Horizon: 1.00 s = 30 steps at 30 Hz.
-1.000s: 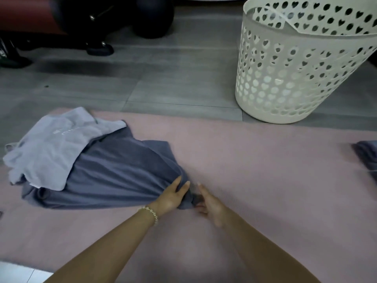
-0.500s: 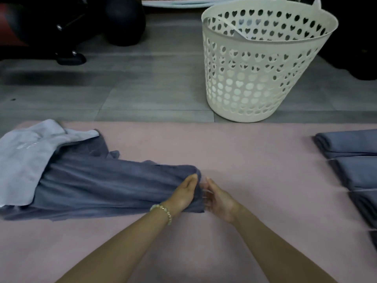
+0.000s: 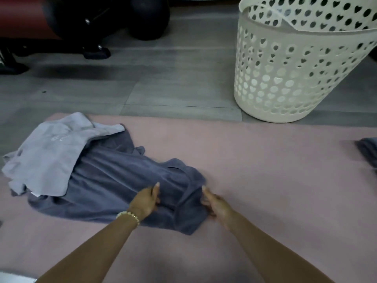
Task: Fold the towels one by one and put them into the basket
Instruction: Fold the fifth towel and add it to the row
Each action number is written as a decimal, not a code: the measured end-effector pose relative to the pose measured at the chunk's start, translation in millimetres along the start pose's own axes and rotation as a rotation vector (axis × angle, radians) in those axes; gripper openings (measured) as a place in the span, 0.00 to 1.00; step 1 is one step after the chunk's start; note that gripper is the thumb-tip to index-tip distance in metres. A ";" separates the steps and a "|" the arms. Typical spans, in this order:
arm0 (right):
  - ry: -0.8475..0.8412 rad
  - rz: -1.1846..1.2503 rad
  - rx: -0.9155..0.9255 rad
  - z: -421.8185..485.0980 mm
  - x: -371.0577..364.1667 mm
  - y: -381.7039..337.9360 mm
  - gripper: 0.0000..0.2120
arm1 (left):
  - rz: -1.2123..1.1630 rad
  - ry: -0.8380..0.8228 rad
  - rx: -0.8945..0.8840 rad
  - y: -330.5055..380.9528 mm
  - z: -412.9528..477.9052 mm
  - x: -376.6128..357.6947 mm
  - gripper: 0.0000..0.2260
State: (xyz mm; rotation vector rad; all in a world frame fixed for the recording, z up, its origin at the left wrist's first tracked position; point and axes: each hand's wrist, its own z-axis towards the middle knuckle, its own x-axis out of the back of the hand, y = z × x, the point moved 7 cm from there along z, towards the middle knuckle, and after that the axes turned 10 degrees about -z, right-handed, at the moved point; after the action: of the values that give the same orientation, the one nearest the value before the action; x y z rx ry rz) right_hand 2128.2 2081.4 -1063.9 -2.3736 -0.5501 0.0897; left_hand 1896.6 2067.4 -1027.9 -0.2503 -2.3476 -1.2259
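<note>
Pink mat (image 3: 265, 180) over grey floor. Your left hand (image 3: 145, 201) and right hand (image 3: 215, 205) both pinch dark towel (image 3: 114, 180), which lies crumpled at mat centre, not yet folded. Light towel (image 3: 47, 152) is draped over its 9 o'clock end, unfolded. Folded towel (image 3: 367, 152) waits at 3 o'clock edge. Basket (image 3: 285, 78) at 1 o'clock, contents unreadable. You look early: most folding and all visible loading remain.

Nothing here can be read outright. The only sign resembling lettering is a small pale embroidered mark (image 3: 59, 137) on the light lilac-grey terry towel (image 3: 40, 160), which lies crumpled at the left of the frame. The mark sits in the upper part of that towel and is too blurred to make out as letters or a logo. A small white tag (image 3: 36, 194) shows at the towel's lower edge, with nothing legible on it.
</note>
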 end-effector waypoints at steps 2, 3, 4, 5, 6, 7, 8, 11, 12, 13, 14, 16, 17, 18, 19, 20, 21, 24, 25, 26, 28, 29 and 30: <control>-0.002 0.016 -0.056 13.7 -10.4 -10.6 0.41 | 0.058 0.090 -0.178 17.6 19.8 6.9 0.17; 0.017 0.068 -0.082 22.5 -13.8 -15.2 0.48 | 0.096 0.090 -0.236 27.3 30.5 4.5 0.18; 0.028 0.100 -0.110 29.8 -17.8 -19.2 0.52 | 0.155 0.075 -0.273 36.4 42.2 -0.1 0.20; 0.054 0.106 -0.128 32.3 -20.5 -24.6 0.50 | 0.243 0.054 -0.282 43.6 55.1 -6.1 0.24; 0.095 0.085 -0.114 35.7 -21.4 -29.4 0.44 | 0.341 0.035 -0.282 48.1 67.6 -12.4 0.26; 0.136 0.044 -0.073 38.4 -22.3 -33.0 0.37 | 0.429 0.009 -0.261 49.6 79.8 -17.8 0.29; 0.163 0.018 -0.016 42.7 -24.4 -35.5 0.31 | 0.491 -0.023 -0.219 51.6 89.4 -21.2 0.30; 0.029 0.080 0.095 34.5 -33.5 -46.5 0.24 | 0.449 -0.133 -0.080 63.6 104.6 -25.7 0.28; -0.037 0.101 0.131 25.9 -34.3 -54.0 0.22 | 0.377 -0.177 -0.072 73.6 102.6 -26.4 0.27; -0.104 0.082 0.160 15.8 -32.5 -61.7 0.21 | 0.288 -0.199 -0.082 86.0 100.1 -24.5 0.26; -0.150 0.049 0.189 4.5 -27.7 -70.3 0.21 | 0.154 -0.205 -0.110 103.2 95.0 -20.6 0.24; -0.203 -0.050 0.242 -19.9 -13.2 -86.4 0.24 | -0.217 -0.245 -0.161 144.7 80.4 -11.9 0.17; -0.215 -0.086 0.263 -32.4 -4.3 -93.6 0.25 | -0.360 -0.276 -0.198 169.3 70.2 -6.6 0.13; -0.214 -0.098 0.275 -45.9 5.8 -102.0 0.25 | -0.441 -0.305 -0.248 197.1 57.4 -0.3 0.11; -0.201 -0.094 0.277 -59.6 17.6 -111.0 0.25 | -0.478 -0.325 -0.305 226.6 43.7 5.6 0.11; -0.179 -0.087 0.282 -76.5 29.4 -122.5 0.24 | -0.510 -0.340 -0.360 256.0 29.1 10.5 0.11; -0.155 -0.095 0.295 -94.7 41.0 -134.6 0.23 | -0.541 -0.349 -0.401 283.8 14.7 15.1 0.10; -0.084 -0.197 0.346 -156.0 68.9 -175.3 0.26 | -0.615 -0.327 -0.509 361.5 -36.0 35.3 0.09; -0.060 -0.242 0.362 -177.2 77.6 -189.2 0.27 | -0.643 -0.319 -0.537 384.6 -54.1 43.5 0.09; -0.031 -0.277 0.381 -199.0 87.3 -203.1 0.26 | -0.676 -0.318 -0.564 407.4 -73.6 52.4 0.09; 0.047 -0.302 0.424 -246.0 110.6 -231.4 0.23 | -0.736 -0.309 -0.625 450.4 -115.0 72.0 0.09; 0.093 -0.319 0.446 -269.8 124.5 -244.9 0.23 | -0.753 -0.295 -0.669 472.0 -135.0 82.3 0.09; 0.125 -0.352 0.460 -294.0 136.7 -256.7 0.23 | -0.763 -0.276 -0.715 491.8 -154.7 92.3 0.09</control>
State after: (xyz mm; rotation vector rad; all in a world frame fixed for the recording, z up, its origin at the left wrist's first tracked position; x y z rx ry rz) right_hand 2220.6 2129.4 -663.6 -1.7976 -0.7835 -0.0829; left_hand 2048.8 2223.3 -551.6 0.3123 -2.1755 -2.5222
